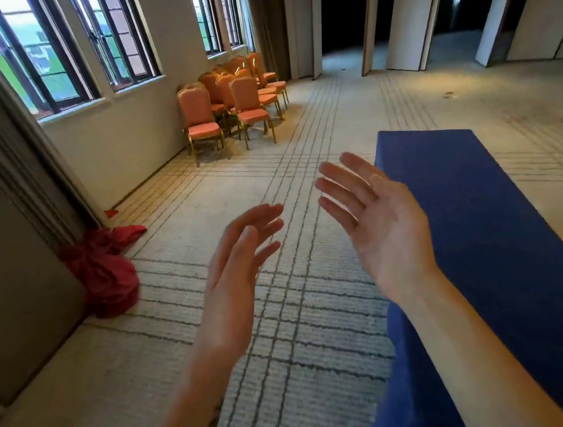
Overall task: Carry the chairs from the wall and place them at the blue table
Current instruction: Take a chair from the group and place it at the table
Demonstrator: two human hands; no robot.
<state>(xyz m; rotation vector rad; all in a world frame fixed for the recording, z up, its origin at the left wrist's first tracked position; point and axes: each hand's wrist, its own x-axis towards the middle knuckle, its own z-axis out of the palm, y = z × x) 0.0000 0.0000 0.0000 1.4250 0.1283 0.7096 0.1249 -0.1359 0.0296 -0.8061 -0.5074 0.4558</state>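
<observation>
Both hands are up in front and both are empty. The left hand (239, 251) is spread loose, fingers straight and turned edge-on, touching nothing. The right hand (373, 214) is splayed wide, palm facing in toward the left one, fingers fanned apart, nothing in its grasp either. There is a clear gap between the two palms.

Just to the right of the right hand, and passing under that forearm, runs the blue table (481, 228), draped in plain blue cloth, long and narrow.

Below the hands lies pale carpet (302, 332) crossed by dark grid lines. Off to the left of the left hand, a heap of red cloth (107, 275) sits against a wall panel.

Well beyond the fingertips, up and left, stand the chairs (234, 97): a cluster with orange padding and gold frames, close-packed against the wall under the windows (61, 52). Beyond the right hand, folding partitions (403, 29) stand ajar onto darkness.
</observation>
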